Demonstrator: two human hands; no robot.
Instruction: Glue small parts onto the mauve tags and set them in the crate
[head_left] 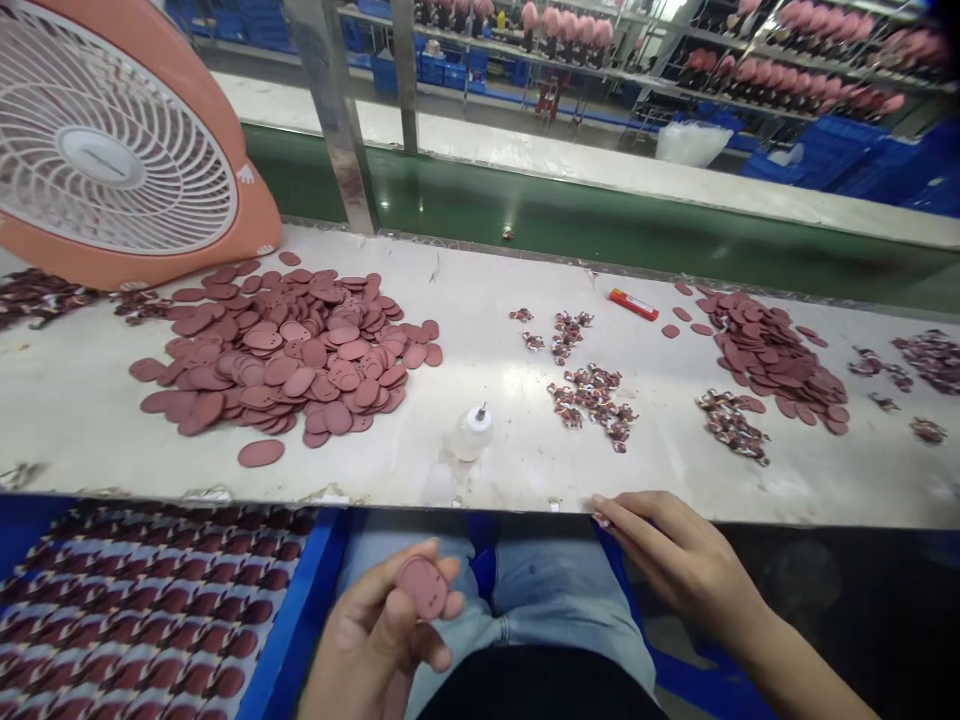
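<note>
Above my lap, my left hand [394, 620] grips a dark red oval disc [422, 588] with small holes, between thumb and fingers. My right hand [664, 540] is at the front edge of the table, its fingertips pinched together around something small, mostly hidden. Nearest to that hand on the table are small brown-and-white figure-like parts [592, 395] in a loose cluster. A small squeeze bottle [474, 432] with a thin dark tip stands between the cluster and a large heap of similar oval discs [300, 350].
An orange fan [259, 190] stands at the far left. Below the table on the left is a blue tray [300, 600] with rows of assembled pieces. A red tube [632, 305], another disc heap [780, 350] and more small parts [731, 425] lie to the right. A green conveyor belt [465, 190] runs behind.
</note>
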